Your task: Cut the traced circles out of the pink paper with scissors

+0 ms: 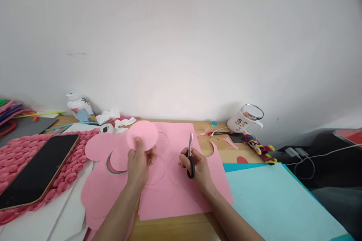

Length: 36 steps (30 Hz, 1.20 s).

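Observation:
A pink paper circle [143, 134] is pinched in my left hand [139, 163], raised above the left part of the work area. My right hand [198, 163] grips black-handled scissors [190, 158], their blades pointing up and away from me. Below both hands lies a pink paper sheet [186, 203] with several circles drawn on it; its right side has a round cut-out. Left of the sheet, partly behind my left forearm, several cut pink paper circles [103, 192] lie overlapping. A tape-like ring [109, 163] shows among them, mostly covered.
A phone [39, 169] rests on pink rosettes [73, 169] at left. Along the wall stand a white bottle [80, 107] and a white mug [245, 118]. Light blue paper [283, 203] lies at right, beside a small colourful doll [260, 148]. Paper scraps [231, 142] lie near the mug.

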Available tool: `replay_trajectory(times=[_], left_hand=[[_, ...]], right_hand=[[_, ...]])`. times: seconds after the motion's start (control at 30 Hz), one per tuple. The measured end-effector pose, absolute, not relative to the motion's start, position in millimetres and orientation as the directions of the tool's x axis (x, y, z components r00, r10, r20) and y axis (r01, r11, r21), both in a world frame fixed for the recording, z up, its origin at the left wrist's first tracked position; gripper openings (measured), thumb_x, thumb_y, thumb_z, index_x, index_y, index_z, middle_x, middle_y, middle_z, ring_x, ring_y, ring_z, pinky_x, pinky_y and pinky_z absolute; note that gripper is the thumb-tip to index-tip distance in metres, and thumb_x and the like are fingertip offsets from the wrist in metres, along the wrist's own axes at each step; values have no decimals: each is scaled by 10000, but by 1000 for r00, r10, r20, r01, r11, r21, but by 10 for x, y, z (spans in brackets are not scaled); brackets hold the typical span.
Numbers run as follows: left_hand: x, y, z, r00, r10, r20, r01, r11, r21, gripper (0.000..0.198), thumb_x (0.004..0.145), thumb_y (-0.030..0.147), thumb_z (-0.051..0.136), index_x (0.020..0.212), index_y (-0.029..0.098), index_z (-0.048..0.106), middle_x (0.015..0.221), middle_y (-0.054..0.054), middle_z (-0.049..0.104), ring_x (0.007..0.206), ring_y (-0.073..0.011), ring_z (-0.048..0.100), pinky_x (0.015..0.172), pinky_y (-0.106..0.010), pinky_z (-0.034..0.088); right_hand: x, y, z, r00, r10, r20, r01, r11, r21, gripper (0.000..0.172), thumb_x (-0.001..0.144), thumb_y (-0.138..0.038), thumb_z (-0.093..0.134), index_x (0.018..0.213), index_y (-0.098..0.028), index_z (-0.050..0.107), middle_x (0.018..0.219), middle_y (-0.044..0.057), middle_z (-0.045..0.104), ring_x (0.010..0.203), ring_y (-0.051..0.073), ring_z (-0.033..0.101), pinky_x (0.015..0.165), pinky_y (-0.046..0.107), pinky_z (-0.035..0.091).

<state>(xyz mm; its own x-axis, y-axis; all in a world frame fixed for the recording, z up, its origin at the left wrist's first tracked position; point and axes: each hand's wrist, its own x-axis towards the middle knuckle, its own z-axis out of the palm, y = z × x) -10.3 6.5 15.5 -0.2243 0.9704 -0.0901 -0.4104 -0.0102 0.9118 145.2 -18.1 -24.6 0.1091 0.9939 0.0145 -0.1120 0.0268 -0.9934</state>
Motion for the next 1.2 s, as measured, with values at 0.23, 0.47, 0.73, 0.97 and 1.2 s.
replay_trajectory(times=[0.23,0.47,0.73,0.97,1.2], left_hand=[[-282,265,89,-586,750,-307,-628,-180,757,287,803,418,580,799,134,545,612,3,596,521,-91,565,573,-239,485],[-201,207,-47,-362,931,-54,16,64,998,220,678,305,629,850,167,618,760,-32,631,772,-186,605,777,-358,473],[-141,157,-104,-53,990,-129,178,137,974,231,683,310,560,856,160,595,651,-2,580,587,-171,592,606,-346,515],[-164,128,80,30,919,-394,-271,387,881,289,656,341,669,833,126,592,543,52,508,517,-102,507,650,-376,546],[-102,113,45,68,914,-400,-481,381,790,233,609,285,734,726,134,600,489,74,480,455,-66,454,662,-364,546]], right_hand=[[1526,-142,-276,374,927,38,2,40,-999,212,721,-356,644,834,-202,551,625,-39,473,529,107,422,461,221,306],[1550,-118,-248,391,919,-53,-52,-35,-998,266,700,-392,658,847,-193,564,627,-23,523,544,127,476,457,227,327],[1567,-83,-315,421,904,-74,-222,23,-975,219,737,-381,650,820,-205,549,741,-13,534,623,137,553,518,242,391],[1590,-62,-377,412,908,-76,-248,32,-968,194,750,-363,645,796,-197,555,666,-21,537,610,138,540,523,249,389],[1580,-53,-367,413,911,-19,-283,109,-953,152,753,-317,639,753,-204,537,799,-16,492,602,109,516,540,248,421]])
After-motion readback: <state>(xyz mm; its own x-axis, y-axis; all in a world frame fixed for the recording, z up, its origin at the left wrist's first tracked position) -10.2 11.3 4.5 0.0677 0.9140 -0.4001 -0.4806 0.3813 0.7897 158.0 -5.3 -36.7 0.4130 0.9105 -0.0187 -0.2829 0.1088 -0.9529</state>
